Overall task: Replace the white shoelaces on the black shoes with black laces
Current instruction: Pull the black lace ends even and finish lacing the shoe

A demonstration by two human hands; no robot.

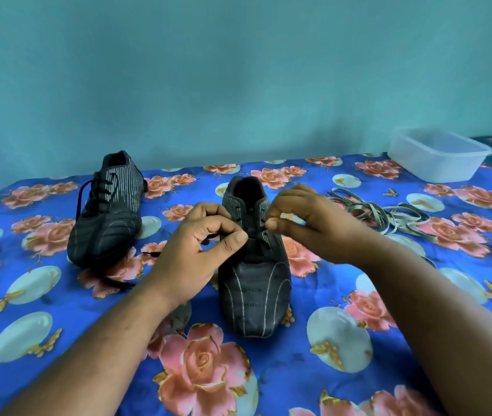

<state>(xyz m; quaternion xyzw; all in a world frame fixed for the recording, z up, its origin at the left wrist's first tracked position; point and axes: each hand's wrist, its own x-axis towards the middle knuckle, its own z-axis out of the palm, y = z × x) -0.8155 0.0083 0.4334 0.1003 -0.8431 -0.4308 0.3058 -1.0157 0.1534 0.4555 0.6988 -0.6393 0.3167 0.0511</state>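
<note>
A black shoe (253, 283) with thin pale stripes stands in the middle of the table, toe toward me. A black lace (258, 234) runs through its lower eyelets. My left hand (199, 244) pinches one part of that lace at the shoe's left side. My right hand (307, 223) pinches the lace end at an eyelet on the right side. A second black shoe (109, 211) stands at the back left, laced in black, with its lace ends trailing onto the cloth. The white laces (388, 217) lie in a loose heap to the right.
A blue cloth with pink roses (202, 364) covers the table. A translucent plastic box (436, 154) sits at the back right corner. A teal wall stands just behind the table's far edge.
</note>
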